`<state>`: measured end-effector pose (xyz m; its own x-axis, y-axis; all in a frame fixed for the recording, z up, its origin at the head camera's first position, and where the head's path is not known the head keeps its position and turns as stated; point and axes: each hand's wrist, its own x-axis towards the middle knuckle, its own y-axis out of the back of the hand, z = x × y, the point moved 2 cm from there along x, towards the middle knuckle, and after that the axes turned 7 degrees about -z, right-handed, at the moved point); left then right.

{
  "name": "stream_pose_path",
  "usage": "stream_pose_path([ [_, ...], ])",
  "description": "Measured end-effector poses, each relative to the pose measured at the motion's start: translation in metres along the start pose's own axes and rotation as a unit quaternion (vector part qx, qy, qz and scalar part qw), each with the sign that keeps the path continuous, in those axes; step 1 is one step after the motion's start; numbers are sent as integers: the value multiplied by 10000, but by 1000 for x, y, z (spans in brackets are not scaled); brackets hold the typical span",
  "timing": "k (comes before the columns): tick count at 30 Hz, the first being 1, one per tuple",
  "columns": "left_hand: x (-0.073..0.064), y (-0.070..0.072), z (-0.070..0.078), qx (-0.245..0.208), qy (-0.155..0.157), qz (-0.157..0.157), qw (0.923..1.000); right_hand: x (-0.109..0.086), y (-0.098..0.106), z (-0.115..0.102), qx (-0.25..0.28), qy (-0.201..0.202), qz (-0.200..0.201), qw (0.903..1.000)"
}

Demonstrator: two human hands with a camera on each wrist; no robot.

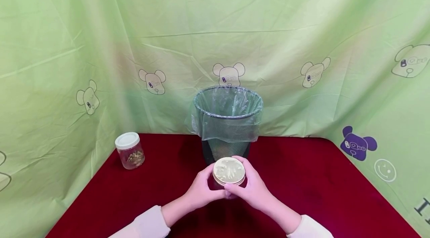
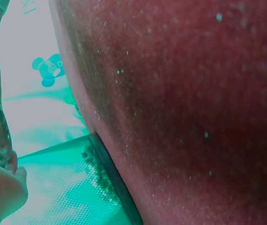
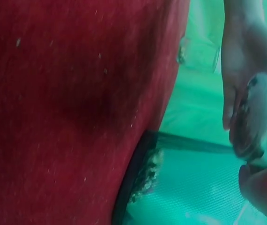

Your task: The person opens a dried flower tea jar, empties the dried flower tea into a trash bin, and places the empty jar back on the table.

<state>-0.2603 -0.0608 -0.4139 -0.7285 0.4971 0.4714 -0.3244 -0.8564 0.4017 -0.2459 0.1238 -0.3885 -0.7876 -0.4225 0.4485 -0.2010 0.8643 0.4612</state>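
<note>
Both left hand (image 1: 201, 190) and right hand (image 1: 256, 190) grip a probably light, stiff, slippery jar (image 1: 229, 171), best cupped round its sides, above the tabletop (image 1: 302, 182) before the bin (image 1: 228, 150) at its far edge.

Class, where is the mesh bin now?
In the head view, the mesh bin stands centre-back on the red table, beyond the jar the left hand and right hand hold.
</note>
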Motion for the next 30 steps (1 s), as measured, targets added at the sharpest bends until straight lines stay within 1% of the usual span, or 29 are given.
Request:
stream_pose_path([
  [3,-1,2,0,-233,-55,-258,9994,0,3,4,218,259,-354,9988],
  [8,0,3,4,-527,-132,-573,9969,2,9,7,370,538,-812,9946],
  [12,-1,4,4,-669,-207,-740,9948,3,12,6,530,660,-1106,9903],
  [16,-1,4,3,-718,-201,-802,9940,5,13,5,656,812,-1287,9862],
  [21,1,4,2,-711,-169,-797,9941,6,15,7,634,959,-1306,9847],
  [25,2,5,1,-707,-175,-741,9946,7,16,8,806,1077,-1220,9834],
  [27,3,6,1,-670,-164,-673,9953,8,15,7,855,1113,-1080,9842],
  [30,3,7,2,-570,-141,-548,9968,8,14,6,687,1118,-695,9889],
])
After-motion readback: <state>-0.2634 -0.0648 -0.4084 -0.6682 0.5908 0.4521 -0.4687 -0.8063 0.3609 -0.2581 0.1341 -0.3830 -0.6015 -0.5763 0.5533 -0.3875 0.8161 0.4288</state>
